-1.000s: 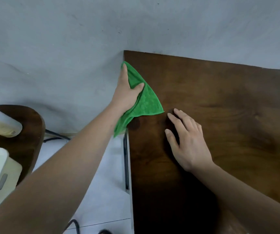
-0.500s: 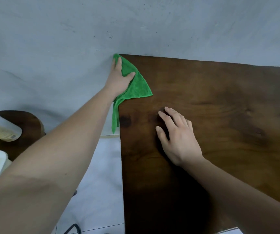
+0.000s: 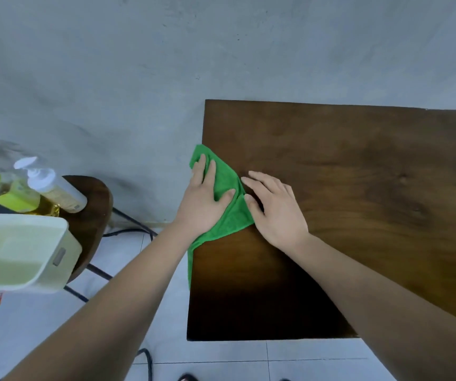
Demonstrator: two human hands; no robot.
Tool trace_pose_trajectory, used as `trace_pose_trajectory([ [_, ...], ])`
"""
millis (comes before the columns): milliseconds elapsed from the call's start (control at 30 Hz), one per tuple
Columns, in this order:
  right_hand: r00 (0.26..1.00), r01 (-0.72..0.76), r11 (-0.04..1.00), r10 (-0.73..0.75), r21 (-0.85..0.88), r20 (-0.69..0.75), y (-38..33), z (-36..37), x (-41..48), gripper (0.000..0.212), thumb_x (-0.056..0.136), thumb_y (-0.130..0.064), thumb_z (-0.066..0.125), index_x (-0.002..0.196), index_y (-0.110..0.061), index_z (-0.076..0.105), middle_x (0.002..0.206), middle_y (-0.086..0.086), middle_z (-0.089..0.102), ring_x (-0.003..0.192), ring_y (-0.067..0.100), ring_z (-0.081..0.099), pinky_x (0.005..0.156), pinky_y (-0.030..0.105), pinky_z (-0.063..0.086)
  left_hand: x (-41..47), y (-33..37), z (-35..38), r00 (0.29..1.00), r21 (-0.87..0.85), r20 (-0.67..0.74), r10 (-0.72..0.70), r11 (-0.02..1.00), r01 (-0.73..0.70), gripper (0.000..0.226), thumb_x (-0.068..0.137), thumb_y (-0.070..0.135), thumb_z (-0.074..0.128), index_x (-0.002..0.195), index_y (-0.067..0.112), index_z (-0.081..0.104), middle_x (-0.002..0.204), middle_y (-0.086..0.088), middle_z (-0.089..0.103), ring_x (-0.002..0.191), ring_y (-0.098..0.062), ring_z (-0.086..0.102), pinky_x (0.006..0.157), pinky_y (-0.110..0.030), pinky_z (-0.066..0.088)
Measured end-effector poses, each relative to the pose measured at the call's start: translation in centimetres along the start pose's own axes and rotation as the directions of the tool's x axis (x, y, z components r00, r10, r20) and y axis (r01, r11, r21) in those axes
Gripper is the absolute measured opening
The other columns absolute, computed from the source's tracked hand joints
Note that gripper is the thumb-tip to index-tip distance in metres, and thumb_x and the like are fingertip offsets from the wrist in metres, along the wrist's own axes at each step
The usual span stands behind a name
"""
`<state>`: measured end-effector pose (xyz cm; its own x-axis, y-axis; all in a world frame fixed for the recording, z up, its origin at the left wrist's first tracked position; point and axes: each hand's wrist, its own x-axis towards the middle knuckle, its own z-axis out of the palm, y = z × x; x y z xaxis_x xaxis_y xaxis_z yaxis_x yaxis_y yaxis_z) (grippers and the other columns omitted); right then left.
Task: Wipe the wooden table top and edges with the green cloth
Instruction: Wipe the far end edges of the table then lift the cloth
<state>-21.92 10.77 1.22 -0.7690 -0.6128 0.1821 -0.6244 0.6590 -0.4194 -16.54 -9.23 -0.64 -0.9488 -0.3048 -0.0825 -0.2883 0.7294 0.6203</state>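
The left hand [image 3: 204, 204] presses flat, ungrasping, on the green cloth [image 3: 228, 213] draped over the wooden worktop [image 3: 358, 215]'s left edge at frame centre, the right hand [image 3: 276, 210] open beside it, most wiping seemingly left.

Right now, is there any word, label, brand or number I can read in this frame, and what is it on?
No legible text.
Pump bottle: pale label, print too blurred to read.
Yellow-green bottle: label shows no readable words.
Cream tub: small grey tag on its side, nothing legible.
Green cloth and wooden table: no markings.
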Motion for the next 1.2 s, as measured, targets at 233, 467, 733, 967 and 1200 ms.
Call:
trace_pose_trajectory([
  [233,0.996,-0.022,0.995,0.014,0.094,0.093,-0.3,-1.7,-3.0,0.025,0.101,-0.026,0.073,0.126,-0.022,0.075,0.11,-0.01,0.066,0.108,0.015,0.06,0.101,0.04,0.05,-4.9,2.0,1.3,0.987,0.224,-0.088,0.135,0.968,-0.112,0.066,0.113,0.045,0.05,0.169,0.011,0.037,0.179,-0.007,0.031,0.169,-0.025,0.018,0.137,-0.048,0.017],
  [467,0.973,-0.105,0.983,0.07,0.152,0.221,1.7,-6.7,-6.8,0.009,0.103,-0.019,0.067,0.095,-0.021,0.063,0.098,-0.005,0.066,0.092,0.015,0.063,0.084,0.034,0.057,-9.3,6.9,5.6,0.988,0.376,-0.04,0.151,0.918,-0.125,0.08,0.107,0.06,0.017,0.172,0.015,0.031,0.181,-0.007,0.024,0.169,-0.023,0.016,0.137,-0.044,0.012],
  [733,0.92,-0.307,0.948,0.273,0.084,0.282,10.7,-14.2,-12.9,0.019,0.107,-0.025,0.06,0.09,-0.02,0.053,0.087,0.001,0.064,0.076,0.017,0.064,0.067,0.035,0.053,-9.4,16.1,11.8,0.996,0.397,0.037,0.081,0.913,-0.089,0.084,0.108,0.073,0.026,0.177,0.026,0.012,0.185,-0.003,-0.002,0.17,-0.018,-0.009,0.137,-0.043,-0.003],
  [967,0.876,-0.466,0.869,0.429,0.164,0.22,16.8,-18.2,-15.5,0.014,0.107,-0.021,0.058,0.095,-0.021,0.053,0.087,0.004,0.068,0.075,0.02,0.068,0.061,0.03,0.051,-6.9,22.3,14.0,0.996,0.217,0.082,0.04,0.975,-0.058,0.07,0.11,0.066,0.039,0.17,0.031,0.035,0.179,-0.002,0.026,0.167,-0.026,0.018,0.132,-0.054,0.017],
  [1200,0.855,-0.506,0.836,0.452,0.213,0.255,16.8,-18.5,-14.6,0.004,0.108,-0.022,0.057,0.105,-0.024,0.057,0.097,0.001,0.069,0.086,0.018,0.068,0.071,0.03,0.053,-1.4,19.1,9.5,0.977,0.29,0.028,0.21,0.934,-0.209,0.048,0.109,0.014,0.056,0.156,0.025,0.056,0.151,0.002,0.054,0.136,-0.029,0.053,0.108,-0.05,0.047],
])
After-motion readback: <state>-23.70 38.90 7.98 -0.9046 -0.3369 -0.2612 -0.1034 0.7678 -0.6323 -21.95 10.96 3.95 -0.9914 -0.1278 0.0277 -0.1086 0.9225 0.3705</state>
